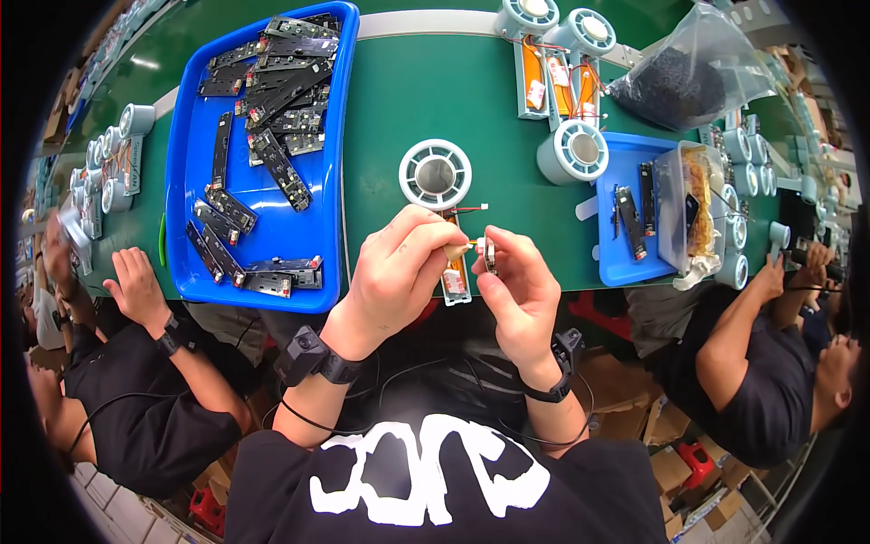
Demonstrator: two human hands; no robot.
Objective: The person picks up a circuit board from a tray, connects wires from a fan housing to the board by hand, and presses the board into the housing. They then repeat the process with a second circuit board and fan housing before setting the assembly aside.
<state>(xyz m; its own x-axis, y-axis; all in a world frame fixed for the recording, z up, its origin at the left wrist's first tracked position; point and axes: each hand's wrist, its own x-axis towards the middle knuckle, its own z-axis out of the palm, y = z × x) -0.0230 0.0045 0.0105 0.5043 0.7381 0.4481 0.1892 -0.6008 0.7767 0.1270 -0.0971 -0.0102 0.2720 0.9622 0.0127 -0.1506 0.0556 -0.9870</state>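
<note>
My left hand [394, 272] pinches something small, hidden between thumb and forefinger, with a yellowish bit showing at the tips. Facing it, my right hand [517, 290] holds a dark circuit board [490, 256] nearly edge-on between thumb and fingers. A white connector on the board's side meets the left fingertips. Under both hands lies a light blue handheld fan [406, 174], its round head away from me. Its handle [456, 292] points toward me, mostly covered by the hands. A thin red wire with a white plug [484, 207] sticks out beside the handle.
At left, a large blue tray [340, 181] holds many black circuit boards [281, 168]. More fans [573, 152] with orange batteries lie at the far right. A smaller blue tray [621, 272], clear box [672, 218] and plastic bag [684, 77] are nearby. People work on both sides.
</note>
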